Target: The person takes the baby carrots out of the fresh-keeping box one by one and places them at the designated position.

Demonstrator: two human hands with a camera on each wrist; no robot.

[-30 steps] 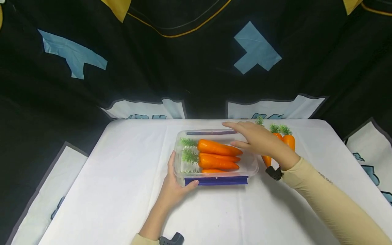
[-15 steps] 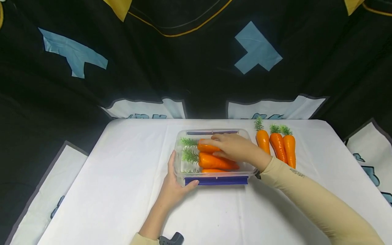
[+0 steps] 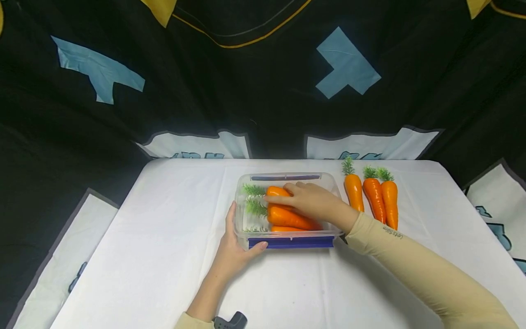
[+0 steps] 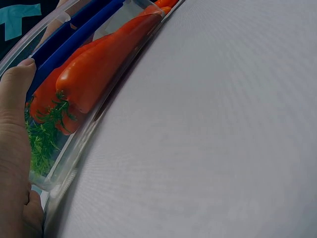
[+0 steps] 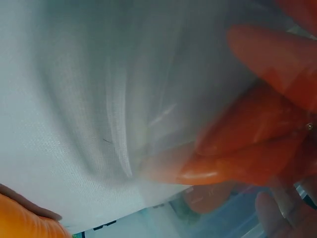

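Note:
A clear plastic food container (image 3: 242, 230) with blue clip flaps stands on the white table, holding several orange carrots with green tops. My left hand (image 3: 230, 251) grips its left end, thumb on the near rim and fingers along the side. In the left wrist view, the thumb (image 4: 20, 82) presses beside the blue flap. Inside the container, my right hand (image 3: 310, 199) holds the rear carrot (image 3: 276, 191) from above, with one finger stretched left toward the leafy tops. The hand covers much of that carrot. Nearer the front lies another carrot (image 3: 289, 217).
Right of the container, three more carrots lie on the table: one at the left (image 3: 353, 189), a middle carrot (image 3: 373, 196) and a right-hand carrot (image 3: 390, 205). A dark patterned cloth (image 3: 263, 91) hangs behind the white table (image 3: 164, 237).
My right hand has moved left and down from over the container's right end onto the rear carrot, uncovering the three carrots on the table. The left hand stays put.

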